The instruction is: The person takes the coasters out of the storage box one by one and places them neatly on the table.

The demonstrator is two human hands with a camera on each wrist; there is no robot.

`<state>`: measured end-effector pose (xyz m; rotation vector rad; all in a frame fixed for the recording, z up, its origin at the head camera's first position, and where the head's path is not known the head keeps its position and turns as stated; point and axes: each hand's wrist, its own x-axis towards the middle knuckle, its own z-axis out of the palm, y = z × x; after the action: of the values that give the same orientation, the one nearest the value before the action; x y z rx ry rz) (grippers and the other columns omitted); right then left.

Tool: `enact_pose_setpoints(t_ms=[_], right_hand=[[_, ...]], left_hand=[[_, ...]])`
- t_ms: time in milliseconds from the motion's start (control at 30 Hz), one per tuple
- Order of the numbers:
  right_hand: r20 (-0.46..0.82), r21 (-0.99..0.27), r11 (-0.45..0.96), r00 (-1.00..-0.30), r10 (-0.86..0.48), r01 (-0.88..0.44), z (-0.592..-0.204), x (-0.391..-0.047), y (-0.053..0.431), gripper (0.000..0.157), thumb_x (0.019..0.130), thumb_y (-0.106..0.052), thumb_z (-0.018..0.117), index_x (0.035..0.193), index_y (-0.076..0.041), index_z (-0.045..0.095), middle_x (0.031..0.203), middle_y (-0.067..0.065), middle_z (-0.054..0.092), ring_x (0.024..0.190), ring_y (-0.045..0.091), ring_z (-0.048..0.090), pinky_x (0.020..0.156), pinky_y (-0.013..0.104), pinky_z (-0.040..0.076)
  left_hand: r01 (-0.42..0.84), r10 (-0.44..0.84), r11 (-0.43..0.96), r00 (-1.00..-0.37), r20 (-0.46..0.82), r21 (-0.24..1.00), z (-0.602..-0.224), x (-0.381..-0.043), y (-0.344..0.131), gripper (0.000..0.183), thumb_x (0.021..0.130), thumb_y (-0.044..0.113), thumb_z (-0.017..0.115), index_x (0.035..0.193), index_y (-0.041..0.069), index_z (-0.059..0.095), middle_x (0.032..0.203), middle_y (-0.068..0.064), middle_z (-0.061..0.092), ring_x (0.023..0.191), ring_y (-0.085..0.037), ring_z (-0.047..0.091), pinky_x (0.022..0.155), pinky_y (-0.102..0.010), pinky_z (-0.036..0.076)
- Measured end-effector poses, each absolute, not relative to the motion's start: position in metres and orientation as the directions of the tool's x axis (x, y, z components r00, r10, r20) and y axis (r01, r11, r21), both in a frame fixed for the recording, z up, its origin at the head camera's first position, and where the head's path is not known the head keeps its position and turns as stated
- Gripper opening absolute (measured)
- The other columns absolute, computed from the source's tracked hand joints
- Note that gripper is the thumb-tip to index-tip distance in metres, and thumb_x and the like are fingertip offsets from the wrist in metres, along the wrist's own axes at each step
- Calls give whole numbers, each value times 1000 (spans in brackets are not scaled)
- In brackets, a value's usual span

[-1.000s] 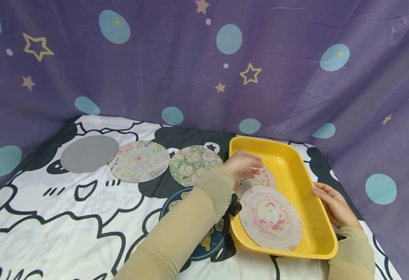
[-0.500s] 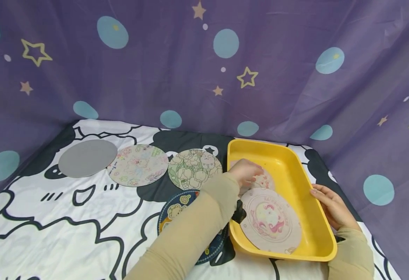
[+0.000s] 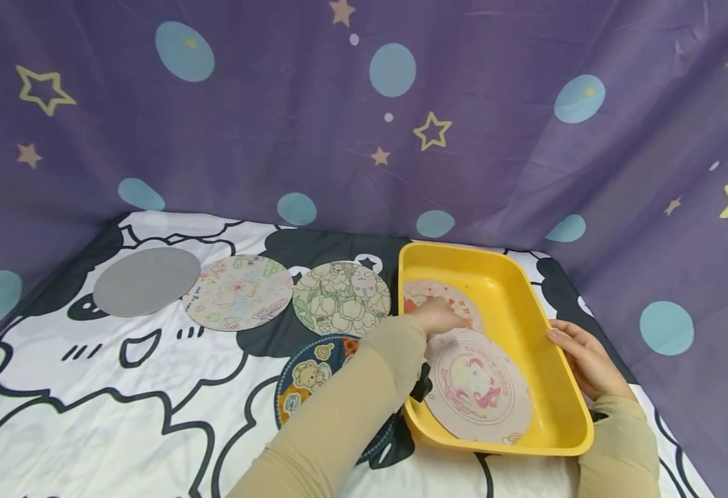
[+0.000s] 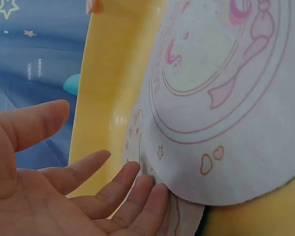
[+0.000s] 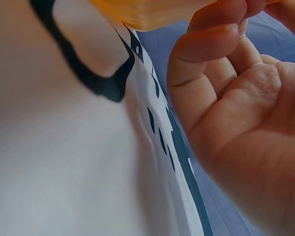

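Note:
Inside the yellow plastic tray [image 3: 513, 346] lie two round printed mats, overlapping at one edge. The nearer, pale pink mat [image 3: 476, 387] shows a pink-maned unicorn; the farther one is a heart-print mat [image 3: 457, 297]. My left hand [image 3: 439, 317] reaches over the tray's left wall, above the heart-print mat. In the left wrist view its fingers [image 4: 130, 179] are extended and apart, fingertips right at the spot where the unicorn mat overlaps the other mat. My right hand [image 3: 591, 360] grips the tray's right rim, thumb over the top and fingers curled beneath in the right wrist view.
Left of the tray, a grey mat [image 3: 147, 282], a pastel doodle mat [image 3: 239, 293] and a floral rabbit mat [image 3: 342, 299] lie in a row. A dark blue bear mat [image 3: 304, 377] lies partly under my left forearm. A purple curtain [image 3: 277, 124] hangs behind the table.
My left hand has come down nearer to the unicorn mat's far edge, uncovering more of the heart-print mat. My right hand keeps its hold on the rim. The view has shifted slightly.

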<state>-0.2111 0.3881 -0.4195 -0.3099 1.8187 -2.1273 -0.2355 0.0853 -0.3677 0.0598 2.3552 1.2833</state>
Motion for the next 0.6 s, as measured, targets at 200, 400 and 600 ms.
enact_pose_setpoints(t_ms=[200, 400, 600], right_hand=[[-44, -984, -142, -926, -375, 104, -419, -212, 387, 24, 107, -7, 36, 116, -12, 57, 101, 1, 74, 86, 14, 74, 72, 28, 61], [-43, -983, -150, -929, -367, 105, -420, -212, 388, 23, 107, -7, 37, 116, -12, 57, 101, 1, 74, 86, 14, 74, 72, 27, 61], [-49, -984, -140, -927, -372, 108, -419, -212, 388, 24, 107, -6, 36, 117, -12, 56, 102, 1, 74, 86, 14, 74, 72, 28, 61]], left_hand=[[-188, 264, 574, -879, -397, 797, -369, -236, 84, 53, 93, 32, 67, 137, 4, 55, 132, -10, 59, 116, -24, 57, 109, -40, 45], [-94, 293, 692, -870, -397, 716, -367, -236, 82, 59, 95, 36, 65, 144, 7, 49, 143, -6, 55, 122, -20, 56, 110, -37, 45], [87, 411, 752, -837, -362, 653, -364, -233, 79, 40, 95, 24, 66, 130, 7, 64, 130, -5, 65, 106, -15, 60, 96, -28, 50]])
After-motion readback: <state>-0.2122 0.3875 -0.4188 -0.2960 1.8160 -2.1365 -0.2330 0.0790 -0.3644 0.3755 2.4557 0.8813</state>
